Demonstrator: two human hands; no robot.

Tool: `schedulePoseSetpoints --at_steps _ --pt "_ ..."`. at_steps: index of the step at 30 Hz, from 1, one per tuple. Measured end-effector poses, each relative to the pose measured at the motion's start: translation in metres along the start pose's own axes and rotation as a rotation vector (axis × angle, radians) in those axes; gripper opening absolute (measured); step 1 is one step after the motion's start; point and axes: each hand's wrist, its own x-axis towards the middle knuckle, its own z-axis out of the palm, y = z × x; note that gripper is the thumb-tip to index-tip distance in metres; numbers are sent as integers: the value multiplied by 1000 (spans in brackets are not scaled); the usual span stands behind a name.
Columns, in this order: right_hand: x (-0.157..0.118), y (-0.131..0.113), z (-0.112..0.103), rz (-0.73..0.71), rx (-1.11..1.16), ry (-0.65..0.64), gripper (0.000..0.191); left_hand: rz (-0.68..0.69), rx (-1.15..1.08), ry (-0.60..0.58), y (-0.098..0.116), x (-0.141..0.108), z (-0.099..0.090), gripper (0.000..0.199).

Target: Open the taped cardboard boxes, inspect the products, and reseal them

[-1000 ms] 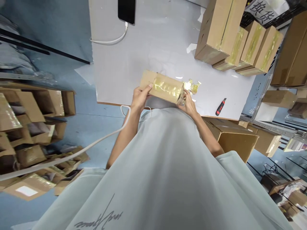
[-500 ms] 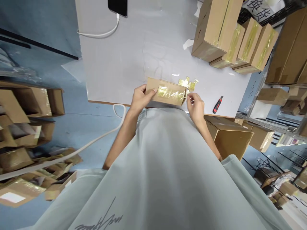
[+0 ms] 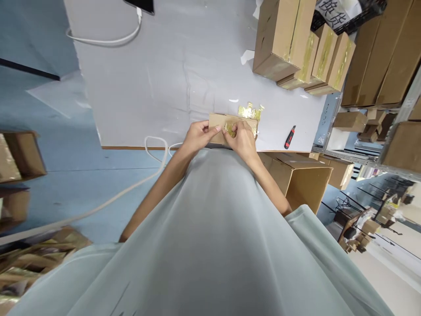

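Observation:
A small cardboard box (image 3: 217, 120) with yellowish clear packing tape (image 3: 229, 127) on its face lies at the table's front edge. My left hand (image 3: 199, 135) grips its left end, thumb on the face and fingers behind. My right hand (image 3: 242, 139) is over the box's right part, its fingers pinched at the tape's left end and covering much of the strip. Whether the tape's end is lifted there, I cannot tell. Crumpled pieces of tape (image 3: 250, 111) lie on the table just behind the box.
A red and black utility knife (image 3: 290, 137) lies to the right on the grey table (image 3: 141, 87). Several taped cartons (image 3: 285, 39) stand at the back right. An open carton (image 3: 305, 184) is below the table edge. A white cable (image 3: 115, 42) runs to a phone (image 3: 144, 4).
My right hand has moved left from the box's right end to the tape on its face. My left hand still holds the left end. The view has shifted somewhat.

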Motion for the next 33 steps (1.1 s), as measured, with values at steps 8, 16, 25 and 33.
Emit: schedulePoseSetpoints --at_steps 8,16,25,33 --pt "-20 -28 12 143 -113 31 32 4 -16 -123 -9 3 13 72" --pt "-32 -5 3 232 -155 99 22 -44 -90 -128 -11 -5 12 63" --pt "-49 -44 -14 273 -260 5 23 -51 -71 -228 -3 -13 23 61" --pt "-42 -75 -45 328 -561 -305 37 -51 41 -264 -4 -13 23 64"
